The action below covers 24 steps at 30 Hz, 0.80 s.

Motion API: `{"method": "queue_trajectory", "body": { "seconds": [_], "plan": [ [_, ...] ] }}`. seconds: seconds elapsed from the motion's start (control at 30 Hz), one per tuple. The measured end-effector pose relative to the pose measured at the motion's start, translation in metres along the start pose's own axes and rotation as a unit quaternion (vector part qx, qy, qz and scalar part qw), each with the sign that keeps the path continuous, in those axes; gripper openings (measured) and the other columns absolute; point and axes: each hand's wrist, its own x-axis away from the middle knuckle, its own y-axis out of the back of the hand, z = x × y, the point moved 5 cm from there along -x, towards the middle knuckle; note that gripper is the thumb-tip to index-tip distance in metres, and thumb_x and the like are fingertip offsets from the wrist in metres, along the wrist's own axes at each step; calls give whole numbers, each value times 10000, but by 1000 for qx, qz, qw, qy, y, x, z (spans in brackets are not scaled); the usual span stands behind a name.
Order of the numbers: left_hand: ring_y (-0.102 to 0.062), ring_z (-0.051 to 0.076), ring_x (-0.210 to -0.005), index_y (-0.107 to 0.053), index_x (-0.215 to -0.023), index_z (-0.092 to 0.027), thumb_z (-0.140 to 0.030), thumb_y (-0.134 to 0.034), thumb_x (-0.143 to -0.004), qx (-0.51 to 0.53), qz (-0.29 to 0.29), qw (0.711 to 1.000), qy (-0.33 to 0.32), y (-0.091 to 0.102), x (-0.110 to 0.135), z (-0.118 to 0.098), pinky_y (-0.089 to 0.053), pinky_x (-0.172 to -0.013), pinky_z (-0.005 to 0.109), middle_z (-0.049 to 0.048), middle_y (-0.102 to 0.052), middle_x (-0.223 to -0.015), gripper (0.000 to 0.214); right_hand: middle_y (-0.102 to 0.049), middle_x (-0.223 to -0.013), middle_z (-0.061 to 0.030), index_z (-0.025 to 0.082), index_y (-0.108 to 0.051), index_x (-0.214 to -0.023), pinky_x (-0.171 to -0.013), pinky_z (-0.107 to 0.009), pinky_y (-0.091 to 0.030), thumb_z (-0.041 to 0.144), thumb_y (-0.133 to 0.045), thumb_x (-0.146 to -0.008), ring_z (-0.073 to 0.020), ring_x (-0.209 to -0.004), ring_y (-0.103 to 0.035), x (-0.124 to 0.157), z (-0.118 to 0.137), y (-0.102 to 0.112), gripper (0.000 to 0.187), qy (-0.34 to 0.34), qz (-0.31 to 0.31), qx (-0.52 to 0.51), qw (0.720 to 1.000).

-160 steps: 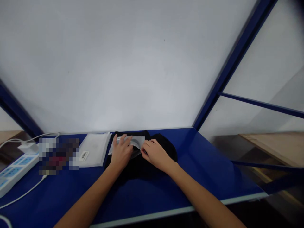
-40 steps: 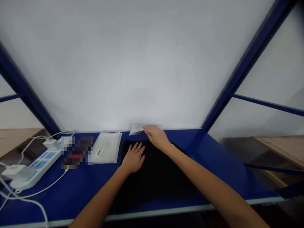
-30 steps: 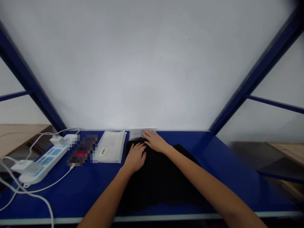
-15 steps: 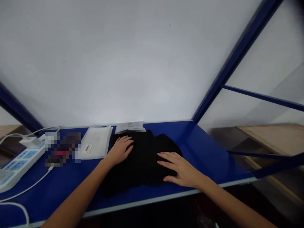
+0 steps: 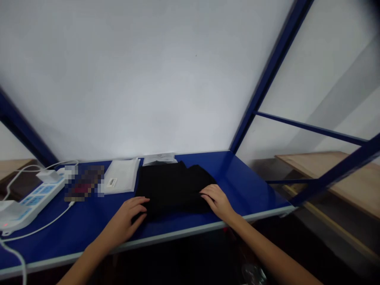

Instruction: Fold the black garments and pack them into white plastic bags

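Observation:
A folded black cloth garment lies on the blue tabletop; its exact kind does not show. At its near left corner, my left hand has the fingers curled over the edge, with the thumb lower and dark cloth between them. My right hand pinches the right near edge, fingers bent and pressed together on the fabric. Just left of the garment rests a stack of clear plastic bags with a barcode label. Another plastic packet sticks out behind it.
On the left are a white power strip with plugs and cables, and a blurred-out phone on a white charging cable. Blue metal posts frame the table. Wooden boards stand to the right.
Both hands have moved from lying flat on top of the garment to its near left and right edges and now grip it. The near part of the garment is drawn in, and the view has shifted.

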Motion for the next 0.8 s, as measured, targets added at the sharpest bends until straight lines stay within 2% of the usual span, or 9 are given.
{"method": "queue_trajectory", "body": {
  "seconds": [0.07, 0.17, 0.23, 0.33, 0.4, 0.5, 0.63, 0.7, 0.8],
  "plan": [
    [-661, 236, -1124, -677, -909, -243, -404, -481, -938, 27, -68, 997, 30, 8, 2, 1, -534, -976, 393, 80, -711, -1199, 255, -719, -828, -78, 222, -723, -957, -797, -421, -504, 360, -424, -1018, -232, -790, -652, -3, 1, 2, 334, -12, -21, 9, 1000],
    [-708, 217, -976, -672, -985, -232, -426, -478, -939, 57, -162, 982, 80, 20, 7, -4, -566, -871, 337, 66, -747, -1057, 278, -681, -757, -76, 216, -700, -887, -708, -374, -496, 422, -380, -1024, -223, -718, -624, -2, 1, 6, 405, -19, -37, 22, 999],
    [-714, 211, -889, -683, -966, -225, -439, -505, -921, 65, -220, 969, 89, 25, 13, -12, -567, -819, 312, 51, -752, -940, 282, -665, -739, -73, 218, -683, -852, -674, -352, -493, 470, -366, -1021, -217, -695, -620, 3, 1, 10, 438, -21, -34, 22, 999],
    [-701, 205, -799, -682, -865, -223, -459, -579, -871, 66, -299, 946, 108, 31, 24, -19, -561, -762, 295, 31, -736, -837, 258, -655, -718, -57, 217, -654, -820, -652, -327, -486, 578, -441, -974, -204, -658, -617, 12, 3, 18, 447, -22, -9, 19, 1000],
    [-689, 199, -771, -673, -841, -224, -469, -618, -841, 68, -350, 923, 144, 36, 28, -20, -556, -737, 289, 19, -722, -807, 251, -652, -713, -44, 214, -639, -811, -633, -311, -473, 642, -535, -908, -195, -640, -608, 16, 4, 25, 451, -34, 19, 13, 999],
    [-680, 195, -772, -651, -855, -221, -477, -626, -827, 83, -400, 892, 190, 45, 19, -12, -550, -727, 286, 12, -704, -795, 259, -616, -671, -9, 215, -614, -755, -586, -278, -436, 632, -608, -869, -163, -601, -559, 12, 0, 31, 432, -73, 73, -19, 995],
    [-683, 212, -855, -619, -943, -208, -477, -603, -831, 99, -391, 893, 200, 55, -33, 15, -545, -806, 318, 35, -704, -873, 292, -553, -623, 35, 202, -611, -763, -559, -246, -400, 518, -595, -910, -131, -579, -509, -27, -27, 28, 349, -132, 101, -74, 983],
    [-678, 232, -871, -609, -1002, -196, -466, -560, -858, 74, -353, 908, 213, 55, -65, 34, -538, -836, 356, 54, -701, -893, 310, -560, -636, 39, 189, -624, -803, -568, -242, -407, 455, -595, -915, -128, -591, -520, -56, -48, 19, 290, -157, 121, -77, 977],
    [-639, 293, -1013, -595, -1156, -163, -411, -519, -890, -54, -258, 939, 223, 48, -102, 49, -505, -912, 442, 128, -683, -1053, 371, -601, -719, 6, 167, -655, -871, -630, -270, -452, 359, -617, -899, -147, -652, -559, -91, -73, 5, 198, -174, 139, -33, 974]
  ]
}}
